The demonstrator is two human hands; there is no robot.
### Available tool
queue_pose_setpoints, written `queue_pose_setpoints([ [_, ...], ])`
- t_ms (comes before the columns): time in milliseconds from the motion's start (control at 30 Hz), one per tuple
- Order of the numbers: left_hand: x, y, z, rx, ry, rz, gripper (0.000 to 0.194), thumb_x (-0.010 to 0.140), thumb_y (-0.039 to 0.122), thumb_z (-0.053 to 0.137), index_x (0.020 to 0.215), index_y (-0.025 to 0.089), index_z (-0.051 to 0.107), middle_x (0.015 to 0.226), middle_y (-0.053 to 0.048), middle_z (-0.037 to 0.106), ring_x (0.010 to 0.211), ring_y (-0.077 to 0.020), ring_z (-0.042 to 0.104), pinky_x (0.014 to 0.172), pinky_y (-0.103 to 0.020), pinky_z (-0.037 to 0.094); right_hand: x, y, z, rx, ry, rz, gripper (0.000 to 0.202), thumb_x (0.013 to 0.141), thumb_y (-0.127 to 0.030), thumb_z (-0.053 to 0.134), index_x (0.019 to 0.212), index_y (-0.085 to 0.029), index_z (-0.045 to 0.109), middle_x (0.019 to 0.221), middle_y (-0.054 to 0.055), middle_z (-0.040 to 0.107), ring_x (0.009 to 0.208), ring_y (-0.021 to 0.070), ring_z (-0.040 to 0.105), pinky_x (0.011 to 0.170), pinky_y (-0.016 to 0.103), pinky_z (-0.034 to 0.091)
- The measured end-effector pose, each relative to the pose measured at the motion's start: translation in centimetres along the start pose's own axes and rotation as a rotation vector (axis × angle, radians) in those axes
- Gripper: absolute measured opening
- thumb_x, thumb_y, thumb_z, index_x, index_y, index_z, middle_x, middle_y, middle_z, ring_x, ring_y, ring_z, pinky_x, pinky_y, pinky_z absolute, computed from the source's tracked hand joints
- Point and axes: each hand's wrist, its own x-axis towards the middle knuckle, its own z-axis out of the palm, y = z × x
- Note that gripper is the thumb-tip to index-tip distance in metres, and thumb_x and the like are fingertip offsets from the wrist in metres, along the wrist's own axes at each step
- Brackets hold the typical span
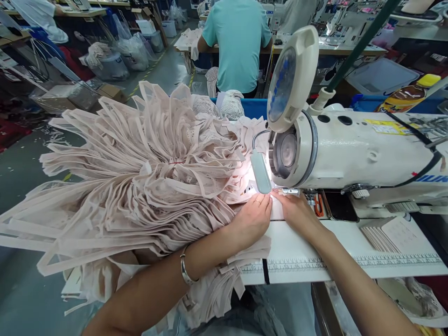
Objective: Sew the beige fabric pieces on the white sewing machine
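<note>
Under the head of the white sewing machine (353, 149), both of my hands meet close to the needle area. My left hand (254, 217) has its fingers pressed together on pale pink fabric at the edge of a large heap of lace-trimmed garment pieces (154, 172). My right hand (297, 212) is just beside it, fingers closed and tips by the presser foot. What its fingertips hold is too small to make out. A small grey-green lamp (261, 172) shines on the spot and hides part of the stitching point.
A ruler strip (301, 265) runs along the front of the white table. Right of my hand lie orange-handled snippers (318, 205), a dark phone-like slab (339, 205) and stacked cards (395, 234). A magnifier (293, 79) stands above the machine; a bottle (406, 95) is behind it. A co-worker (238, 46) sits ahead.
</note>
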Motion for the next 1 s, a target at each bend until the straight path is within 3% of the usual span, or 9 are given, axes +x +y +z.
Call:
queue_pose_setpoints([
  [133, 0.0, -0.1, 0.1, -0.005, 0.017, -0.010, 0.043, 0.098, 0.001, 0.029, 0.133, -0.002, 0.054, 0.134, -0.024, 0.061, 0.120, -0.0265, 0.063, 0.104, -0.040, 0.049, 0.0, 0.1, 0.1, 0.004, -0.026, 0.011, 0.045, 0.091, -0.008, 0.037, 0.117, -0.025, 0.069, 0.100, 0.007, 0.076, 0.084, 0.0224, 0.066, 0.070, 0.031, 0.047],
  [333, -0.1, -0.1, 0.7, -0.002, 0.048, -0.025, 0.042, 0.099, 0.003, 0.029, 0.133, 0.000, 0.055, 0.136, -0.022, 0.060, 0.120, -0.0259, 0.062, 0.104, -0.040, 0.047, 0.0, 0.2, 0.3, -0.058, -0.023, -0.002, 0.054, 0.088, -0.003, 0.035, 0.127, -0.023, 0.066, 0.118, 0.010, 0.073, 0.098, 0.0255, 0.067, 0.083, 0.036, 0.050],
  [500, -0.7, -0.2, 0.7, 0.057, 0.114, -0.053, 0.040, 0.101, 0.005, 0.032, 0.134, 0.004, 0.053, 0.131, -0.018, 0.062, 0.116, -0.0243, 0.061, 0.103, -0.040, 0.042, 0.0, 0.1, 0.5, -0.127, -0.052, -0.008, 0.053, 0.086, -0.001, 0.036, 0.122, -0.022, 0.069, 0.110, 0.012, 0.074, 0.091, 0.0262, 0.067, 0.085, 0.040, 0.050],
  [633, -0.9, -1.9, 0.2, 0.090, 0.122, -0.035, 0.029, 0.100, 0.005, 0.036, 0.114, 0.011, 0.061, 0.097, -0.009, 0.067, 0.092, -0.0213, 0.063, 0.091, -0.039, 0.043, -0.6, 0.5, 1.3, -0.128, 0.103, -0.069, 0.048, 0.087, -0.002, 0.039, 0.117, -0.021, 0.071, 0.095, 0.010, 0.075, 0.090, 0.0255, 0.067, 0.080, 0.037, 0.052],
  [733, -0.8, -3.5, 0.1, 0.073, 0.158, -0.010, 0.024, 0.098, 0.003, 0.040, 0.094, 0.013, 0.062, 0.079, -0.005, 0.062, 0.080, -0.0202, 0.060, 0.084, -0.036, 0.042, -1.1, 0.9, 1.7, -0.019, 0.211, -0.167, 0.044, 0.090, -0.004, 0.040, 0.112, -0.025, 0.072, 0.100, 0.006, 0.075, 0.090, 0.0222, 0.067, 0.081, 0.035, 0.054],
  [833, -0.5, -4.3, 0.3, 0.037, 0.212, -0.002, 0.022, 0.096, 0.003, 0.044, 0.088, 0.014, 0.061, 0.077, -0.006, 0.061, 0.078, -0.0203, 0.058, 0.078, -0.034, 0.042, -1.5, 1.1, 1.8, 0.037, 0.259, -0.219, 0.046, 0.091, -0.004, 0.042, 0.119, -0.026, 0.070, 0.107, 0.005, 0.074, 0.092, 0.0214, 0.067, 0.084, 0.035, 0.056],
  [1000, -0.4, -3.7, 1.0, -0.014, 0.216, 0.071, 0.024, 0.098, 0.004, 0.044, 0.082, 0.013, 0.060, 0.081, -0.007, 0.061, 0.078, -0.0194, 0.057, 0.068, -0.031, 0.039, -1.6, 0.7, 1.5, 0.027, 0.317, -0.250, 0.045, 0.091, -0.002, 0.042, 0.118, -0.024, 0.071, 0.106, 0.004, 0.075, 0.091, 0.0211, 0.068, 0.083, 0.036, 0.057],
])
